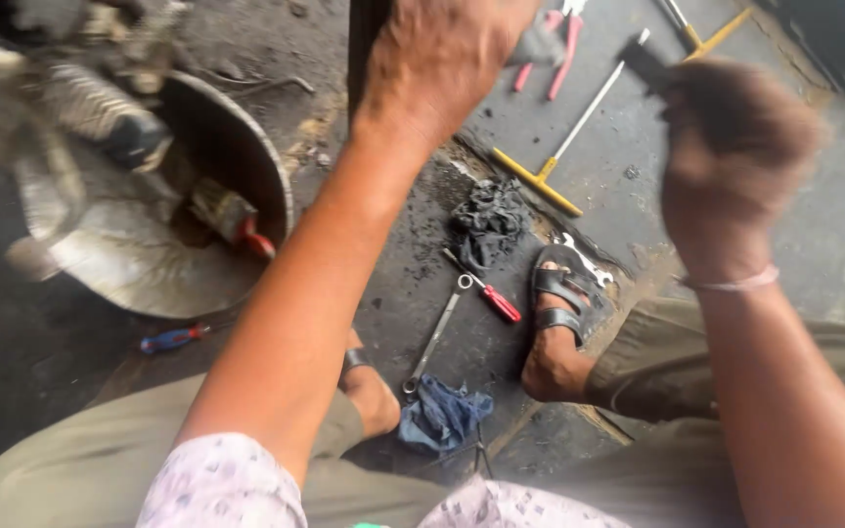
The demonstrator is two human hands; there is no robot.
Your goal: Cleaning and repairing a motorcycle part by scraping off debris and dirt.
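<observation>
Left hand (442, 59) grips a dark upright bar (364, 39) at twelve o'clock; right hand (731, 161), blurred at two, clenches a dark tool (645, 61). Open floor lies between the feet, around the spanner (434, 337).

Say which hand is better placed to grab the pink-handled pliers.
Left, probably: the left hand sits right beside the pliers, while the right hand is farther off, blurred, and closed on a dark tool.

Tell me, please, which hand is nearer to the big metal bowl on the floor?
Left. The left hand is raised just right of the metal bowl, while the right hand is far on the other side, above the yellow T-handle tool.
</observation>
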